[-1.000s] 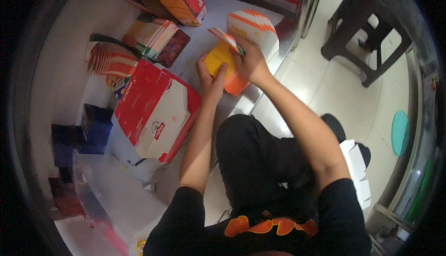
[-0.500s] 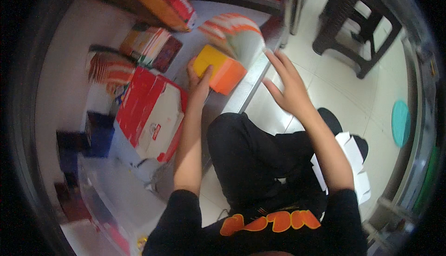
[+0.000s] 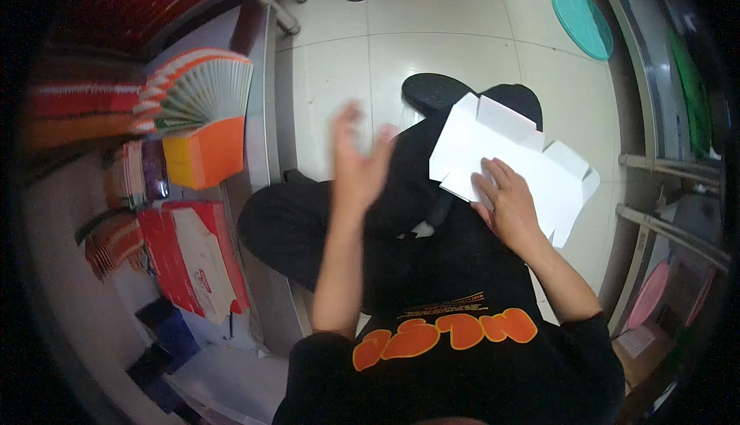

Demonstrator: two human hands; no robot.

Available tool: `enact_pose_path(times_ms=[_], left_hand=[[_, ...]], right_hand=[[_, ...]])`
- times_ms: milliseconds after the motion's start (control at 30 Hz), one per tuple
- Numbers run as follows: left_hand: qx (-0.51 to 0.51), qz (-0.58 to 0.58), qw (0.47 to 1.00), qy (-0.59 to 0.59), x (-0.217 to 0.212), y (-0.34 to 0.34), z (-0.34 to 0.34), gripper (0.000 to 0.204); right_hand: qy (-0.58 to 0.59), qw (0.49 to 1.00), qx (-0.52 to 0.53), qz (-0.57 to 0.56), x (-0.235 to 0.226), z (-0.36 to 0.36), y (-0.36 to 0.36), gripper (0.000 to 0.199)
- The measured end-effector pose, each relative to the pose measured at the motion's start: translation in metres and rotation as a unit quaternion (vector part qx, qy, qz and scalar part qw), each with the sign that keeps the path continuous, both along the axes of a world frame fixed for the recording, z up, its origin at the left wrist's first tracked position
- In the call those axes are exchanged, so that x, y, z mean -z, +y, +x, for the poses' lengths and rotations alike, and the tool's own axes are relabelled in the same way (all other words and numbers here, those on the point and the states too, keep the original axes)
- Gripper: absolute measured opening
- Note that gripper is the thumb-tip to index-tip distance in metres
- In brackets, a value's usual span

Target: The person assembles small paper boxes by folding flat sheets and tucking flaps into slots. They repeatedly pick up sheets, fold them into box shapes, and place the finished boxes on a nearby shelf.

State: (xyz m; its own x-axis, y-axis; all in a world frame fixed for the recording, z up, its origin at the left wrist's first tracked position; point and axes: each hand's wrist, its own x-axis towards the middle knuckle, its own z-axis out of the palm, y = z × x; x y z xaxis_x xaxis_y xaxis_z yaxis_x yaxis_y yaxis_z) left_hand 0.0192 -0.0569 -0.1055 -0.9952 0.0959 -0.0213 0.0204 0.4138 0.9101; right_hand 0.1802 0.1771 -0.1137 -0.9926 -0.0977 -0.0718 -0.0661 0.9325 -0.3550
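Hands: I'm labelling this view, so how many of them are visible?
2: the left hand, blurred, hovers empty, left of the white cardboard; the right hand lies on that cardboard. None appears hidden.

See bulky, rounded orange letters point(image 3: 465, 334) in 1 row across the front of the black shirt point(image 3: 478, 382). Just above them in the view, find thin lines of small print point(image 3: 441, 303), too fine to read. On the white part of the red-and-white box point(image 3: 177, 247), make out 1 small printed emblem point(image 3: 202, 281), also too small to read. At lower right, notice a pale label point(image 3: 637, 341), with any wording indistinct.
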Motion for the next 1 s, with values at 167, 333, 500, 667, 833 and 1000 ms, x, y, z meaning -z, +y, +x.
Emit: enact_pose_path(times_ms=[167,333,500,667,833,1000], left_hand=[[0.063,0.199,0.929,-0.305,0.054,0.057,0.027,0.051],[0.129,0.175,0.958,-0.188,0.064,0.064,0.036,0.053],[0.056,0.096,0.981,0.16,0.0,0.069,0.019,0.069],[0.18,0.152,0.904,0.357,-0.065,0.08,-0.017,0.024],[-0.036,0.199,0.865,0.46,-0.109,0.09,-0.023,0.014],[0.077,0.067,0.903,0.417,-0.131,0.038,-0.026,0.017]], right_hand=[[-0.021,0.974,0.159,-0.159,-0.032,-0.018,0.0,0.016],[0.065,0.946,0.234,-0.216,-0.08,-0.033,0.018,0.013],[0.144,0.959,0.124,-0.21,-0.129,-0.042,0.023,0.019],[0.273,0.941,0.017,-0.202,-0.162,-0.061,0.017,0.021],[0.368,0.908,-0.035,-0.199,-0.167,-0.094,-0.017,0.02],[0.423,0.879,-0.072,-0.207,-0.171,-0.119,-0.044,0.019]])
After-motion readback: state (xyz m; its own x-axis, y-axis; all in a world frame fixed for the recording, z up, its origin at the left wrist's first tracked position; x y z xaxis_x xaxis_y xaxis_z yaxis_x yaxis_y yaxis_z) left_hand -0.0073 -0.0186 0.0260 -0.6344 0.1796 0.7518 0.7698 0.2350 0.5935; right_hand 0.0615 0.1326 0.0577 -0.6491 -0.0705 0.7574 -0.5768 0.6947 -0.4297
